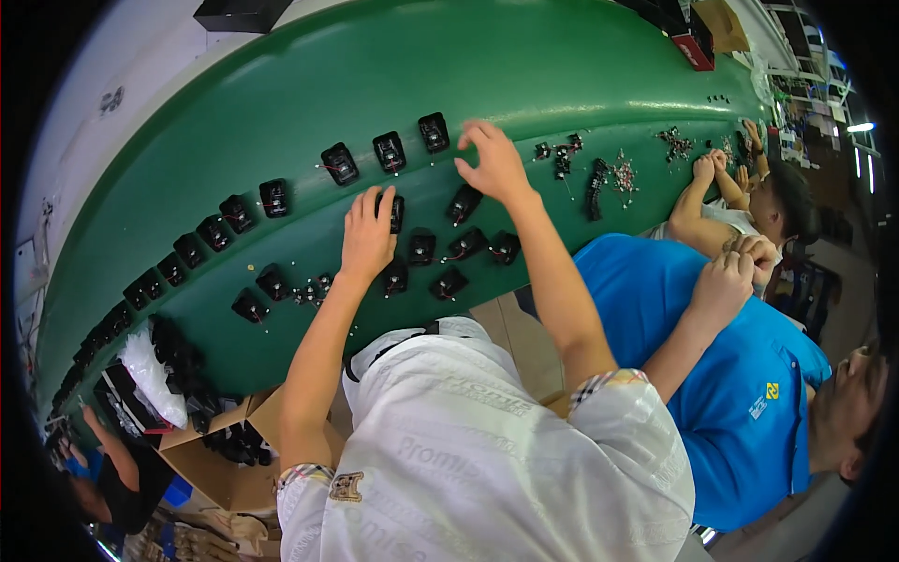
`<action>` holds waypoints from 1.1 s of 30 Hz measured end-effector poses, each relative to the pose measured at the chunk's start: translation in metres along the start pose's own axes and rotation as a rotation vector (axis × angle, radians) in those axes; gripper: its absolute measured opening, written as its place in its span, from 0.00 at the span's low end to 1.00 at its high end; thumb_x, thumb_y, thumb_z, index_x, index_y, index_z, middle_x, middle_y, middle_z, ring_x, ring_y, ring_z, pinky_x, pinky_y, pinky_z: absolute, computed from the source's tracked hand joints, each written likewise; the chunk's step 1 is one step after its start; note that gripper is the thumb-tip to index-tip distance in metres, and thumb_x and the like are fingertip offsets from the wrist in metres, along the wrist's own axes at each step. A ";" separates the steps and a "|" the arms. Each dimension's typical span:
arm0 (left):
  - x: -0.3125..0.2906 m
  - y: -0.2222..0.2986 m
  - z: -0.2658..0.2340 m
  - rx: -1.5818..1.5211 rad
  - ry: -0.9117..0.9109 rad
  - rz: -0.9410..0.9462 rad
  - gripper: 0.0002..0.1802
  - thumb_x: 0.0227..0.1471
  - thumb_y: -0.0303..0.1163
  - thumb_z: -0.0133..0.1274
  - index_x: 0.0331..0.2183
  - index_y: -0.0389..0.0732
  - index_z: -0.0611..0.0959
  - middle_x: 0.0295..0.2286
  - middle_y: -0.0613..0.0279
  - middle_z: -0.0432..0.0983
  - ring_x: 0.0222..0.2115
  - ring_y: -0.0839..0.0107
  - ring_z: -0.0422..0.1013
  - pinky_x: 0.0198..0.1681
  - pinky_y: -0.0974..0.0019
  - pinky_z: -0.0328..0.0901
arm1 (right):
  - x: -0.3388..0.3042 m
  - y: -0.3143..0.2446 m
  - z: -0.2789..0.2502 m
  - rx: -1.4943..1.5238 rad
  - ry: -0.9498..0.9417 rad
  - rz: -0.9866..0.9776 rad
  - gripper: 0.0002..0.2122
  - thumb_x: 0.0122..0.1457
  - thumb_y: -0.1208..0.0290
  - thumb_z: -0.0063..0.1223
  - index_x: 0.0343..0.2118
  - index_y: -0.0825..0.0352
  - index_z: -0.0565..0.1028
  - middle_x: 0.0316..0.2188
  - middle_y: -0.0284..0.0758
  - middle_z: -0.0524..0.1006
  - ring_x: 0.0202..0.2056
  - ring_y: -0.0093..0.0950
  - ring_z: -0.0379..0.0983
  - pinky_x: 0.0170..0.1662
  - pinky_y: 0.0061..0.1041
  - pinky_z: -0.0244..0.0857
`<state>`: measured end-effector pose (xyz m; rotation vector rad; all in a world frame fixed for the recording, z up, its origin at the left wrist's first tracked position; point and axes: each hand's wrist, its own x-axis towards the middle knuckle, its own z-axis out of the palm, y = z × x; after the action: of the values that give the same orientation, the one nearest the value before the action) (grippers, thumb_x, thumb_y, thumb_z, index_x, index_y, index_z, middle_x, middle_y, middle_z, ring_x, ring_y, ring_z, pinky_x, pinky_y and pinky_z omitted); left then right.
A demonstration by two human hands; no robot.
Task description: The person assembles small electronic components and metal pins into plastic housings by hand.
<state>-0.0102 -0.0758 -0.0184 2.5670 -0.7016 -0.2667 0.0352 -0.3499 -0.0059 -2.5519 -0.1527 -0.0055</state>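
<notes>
My left hand [368, 232] is over the green table, its fingers closed on a small black plastic housing [397, 215]. Part of that piece is hidden beneath the fingers. Farther right, my right hand [493, 167] is raised with its fingers curved and apart, holding nothing. Beside its fingertips lies another black housing [434, 132], at the end of a long row. A similar housing [389, 152] and one with a red wire [339, 164] come before it in the row. Below my right hand rests a tilted black housing [464, 202].
Several more housings [421, 247] with thin wires lie nearer me on the green table [524, 56]. Small wired parts [623, 173] are heaped to the right. At lower left are a clear plastic bag [150, 375] and a cardboard box [220, 468]. A person in blue [712, 375] sits close at right.
</notes>
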 end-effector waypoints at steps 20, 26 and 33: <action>0.096 0.077 -0.001 -0.029 0.260 0.167 0.43 0.34 0.29 0.67 0.55 0.38 0.69 0.50 0.55 0.66 0.56 0.56 0.61 0.58 0.50 0.55 | 0.008 0.043 -0.028 -0.173 0.119 0.149 0.35 0.41 0.84 0.55 0.58 0.65 0.62 0.57 0.41 0.66 0.57 0.46 0.62 0.57 0.40 0.64; 0.176 0.094 0.050 0.240 0.285 0.118 0.42 0.32 0.38 0.70 0.51 0.40 0.72 0.47 0.57 0.69 0.57 0.57 0.60 0.59 0.41 0.52 | 0.034 0.088 -0.048 -0.345 -0.041 -0.010 0.34 0.43 0.84 0.54 0.57 0.54 0.65 0.60 0.31 0.64 0.62 0.42 0.58 0.58 0.44 0.61; 0.199 0.094 0.061 0.301 0.165 -0.039 0.42 0.30 0.46 0.73 0.47 0.43 0.73 0.43 0.58 0.71 0.54 0.59 0.62 0.60 0.37 0.52 | 0.040 0.104 -0.049 -0.450 -0.089 -0.033 0.35 0.43 0.84 0.54 0.58 0.52 0.65 0.57 0.30 0.66 0.61 0.42 0.58 0.61 0.43 0.57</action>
<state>0.1007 -0.2745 -0.0387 2.8475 -0.6733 0.0436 0.0877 -0.4586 -0.0213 -3.0001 -0.2515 0.0681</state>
